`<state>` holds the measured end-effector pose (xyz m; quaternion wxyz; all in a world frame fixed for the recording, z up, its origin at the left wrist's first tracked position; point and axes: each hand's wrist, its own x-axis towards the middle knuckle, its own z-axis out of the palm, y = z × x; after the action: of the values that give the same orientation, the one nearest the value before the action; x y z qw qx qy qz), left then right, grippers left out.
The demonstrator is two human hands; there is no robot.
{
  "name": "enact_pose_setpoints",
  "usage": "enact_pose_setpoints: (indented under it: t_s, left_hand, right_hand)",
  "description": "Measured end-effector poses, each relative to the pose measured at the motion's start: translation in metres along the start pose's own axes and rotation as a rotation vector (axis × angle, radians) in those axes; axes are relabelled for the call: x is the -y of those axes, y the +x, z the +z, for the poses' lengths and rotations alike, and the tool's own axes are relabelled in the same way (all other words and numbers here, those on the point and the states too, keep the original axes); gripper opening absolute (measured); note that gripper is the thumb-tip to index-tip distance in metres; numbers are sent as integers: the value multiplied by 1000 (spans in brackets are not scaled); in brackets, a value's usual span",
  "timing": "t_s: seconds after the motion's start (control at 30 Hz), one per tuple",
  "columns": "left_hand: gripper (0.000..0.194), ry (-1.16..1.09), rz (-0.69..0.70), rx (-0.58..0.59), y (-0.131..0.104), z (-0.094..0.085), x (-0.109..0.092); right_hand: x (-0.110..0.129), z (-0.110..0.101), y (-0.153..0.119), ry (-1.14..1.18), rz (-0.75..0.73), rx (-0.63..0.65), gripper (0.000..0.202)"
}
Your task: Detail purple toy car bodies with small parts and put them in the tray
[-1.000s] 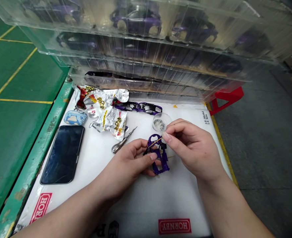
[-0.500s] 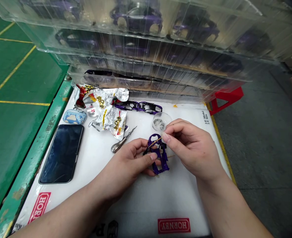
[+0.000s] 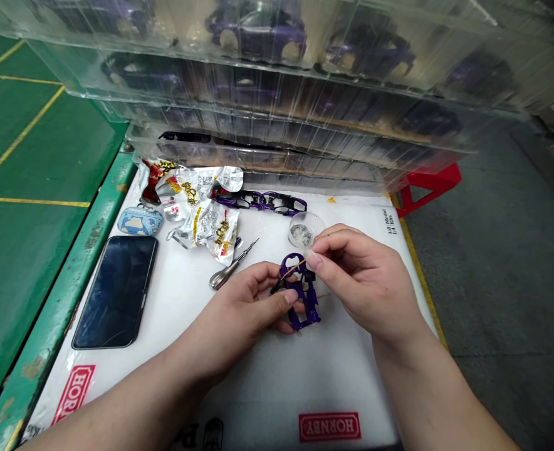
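A small purple car body shell [image 3: 309, 299] with open window gaps is held in my left hand [image 3: 258, 300], thumb on top and fingers beneath. My right hand [image 3: 361, 269] pinches a thin yellowish stick [image 3: 296, 267], whose far end reaches over the upper left part of the shell. A small dark piece [image 3: 277, 286] is at that end, beside my left fingers; its exact shape is too small to tell. Just beyond my hands, a round clear dish [image 3: 301, 233] holds small silvery bits.
A metal-handled pointed tool [image 3: 225, 273], foil wrappers [image 3: 211, 219], a blue patterned case [image 3: 140, 220] and a phone [image 3: 116, 291] lie to the left. More purple shells [image 3: 284, 203] lie behind. Stacked clear trays [image 3: 277, 119] stand across the back; a red bracket [image 3: 430, 188] is at right.
The whole view has shifted very slightly. Both hands, the shell and the stick keep nearly the same positions relative to one another.
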<state>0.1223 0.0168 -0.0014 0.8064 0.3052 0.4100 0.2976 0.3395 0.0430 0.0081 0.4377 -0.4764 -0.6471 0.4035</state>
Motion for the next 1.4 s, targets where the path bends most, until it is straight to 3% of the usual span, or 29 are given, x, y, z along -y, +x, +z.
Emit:
enact_pose_setpoints:
  t_s: [0.2,0.33,0.5,0.6,0.8,1.17,1.3,1.4]
  left_hand:
    - [34,2,3,-15,-1,1,0]
    - [34,20,4,-32,-1,1,-1]
    - [39,57,-9,-71,-1,1,-1]
    - [40,96,-6,-79,-1,1,-2]
    - [44,132,-2,-106,-3,3,-5]
    - [44,125,36,-93,-4,4,-5]
    - [45,122,47,-99,-4,4,-6]
    - [42,114,56,-99,-5,5,-7]
  right_hand:
    - [-3,-1,-1,44,-56,-76,5]
    - [-6,-7,3,16,-117,-308,7]
    - [-16,-29,14,-395,-123,-551,12]
    - [-25,-39,20,-596,-95,-521,12]
    - [-40,-37,26,-723,61,-270,13]
    - [-40,-35,27,-882,188,-140,15]
    - [-39,-33,24,-872,200,-172,13]
    - [-29,-30,18,-792,96,-313,33]
